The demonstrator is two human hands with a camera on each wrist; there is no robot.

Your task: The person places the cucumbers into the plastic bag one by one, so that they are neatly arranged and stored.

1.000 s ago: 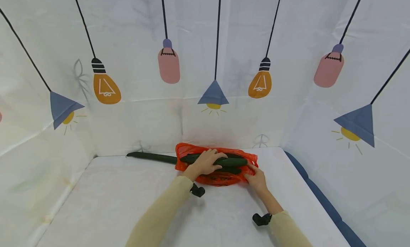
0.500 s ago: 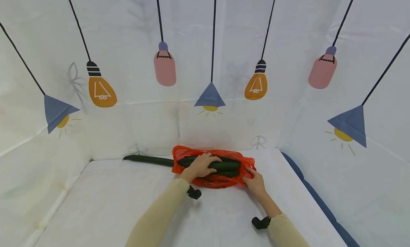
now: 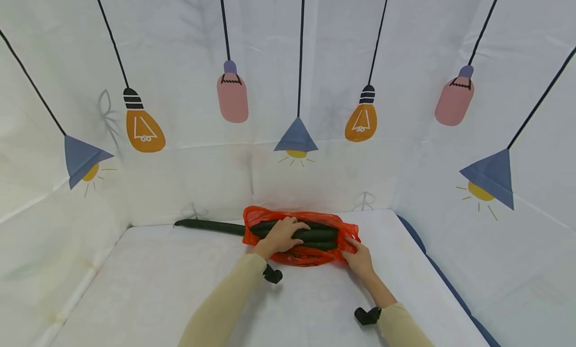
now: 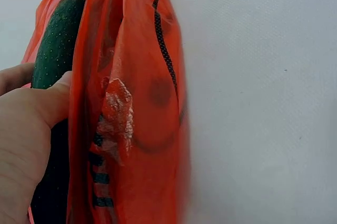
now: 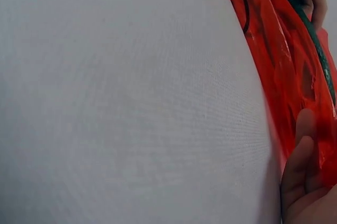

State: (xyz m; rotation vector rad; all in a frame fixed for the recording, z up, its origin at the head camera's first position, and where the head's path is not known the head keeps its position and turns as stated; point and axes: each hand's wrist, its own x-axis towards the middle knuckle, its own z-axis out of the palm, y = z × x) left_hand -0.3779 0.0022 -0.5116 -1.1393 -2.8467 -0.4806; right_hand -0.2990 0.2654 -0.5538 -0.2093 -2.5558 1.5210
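Note:
In the head view an orange-red plastic bag point(image 3: 301, 259) lies at the back of the white table, its mouth spread upward. Several dark green cucumbers point(image 3: 317, 235) lie side by side inside it. My left hand point(image 3: 281, 235) reaches over the bag and grips one of these from above; the left wrist view shows the thumb against its speckled cucumber point(image 4: 58, 40) skin. At the bag's right end, my right hand point(image 3: 358, 259) holds the plastic between thumb and fingers. Its fingertips point(image 5: 304, 153) press on the red film in the right wrist view.
Another long cucumber point(image 3: 209, 227) lies outside the bag to the left, close to the back wall. White sheeting point(image 3: 198, 172) printed with lamps hangs behind and at both sides. A dark blue edge point(image 3: 450, 287) runs along the table's right side. Both wrists wear small black devices point(image 3: 368, 315).
The gripped cucumber has shifted left and down, lying lower among the others in the bag. My left hand moved with it. My right hand stays at the bag's right end.

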